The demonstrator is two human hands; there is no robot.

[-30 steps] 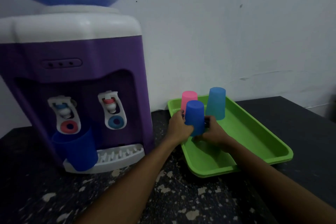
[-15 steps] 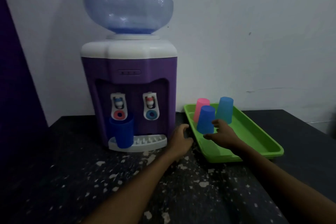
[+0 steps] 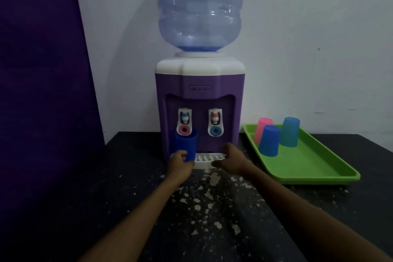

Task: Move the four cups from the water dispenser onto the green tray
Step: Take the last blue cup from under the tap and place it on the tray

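A dark blue cup (image 3: 187,143) stands upright on the white drip tray (image 3: 207,158) of the purple water dispenser (image 3: 200,100), under the left tap. My left hand (image 3: 180,166) wraps its fingers around the cup's base. My right hand (image 3: 230,158) hovers open over the drip tray's right end, holding nothing. On the green tray (image 3: 308,164) to the right, three cups stand upside down: a pink cup (image 3: 262,126), a blue cup (image 3: 269,140) in front of it, and a teal cup (image 3: 290,132).
A large clear water bottle (image 3: 200,8) sits on top of the dispenser. A purple panel (image 3: 42,91) rises at the left. The black speckled countertop (image 3: 212,208) runs to a white wall behind; the tray's near half is bare.
My left hand moved left from the green tray's edge to the dispenser and closed on the dark blue cup. My right hand left the tray and came over the drip tray.
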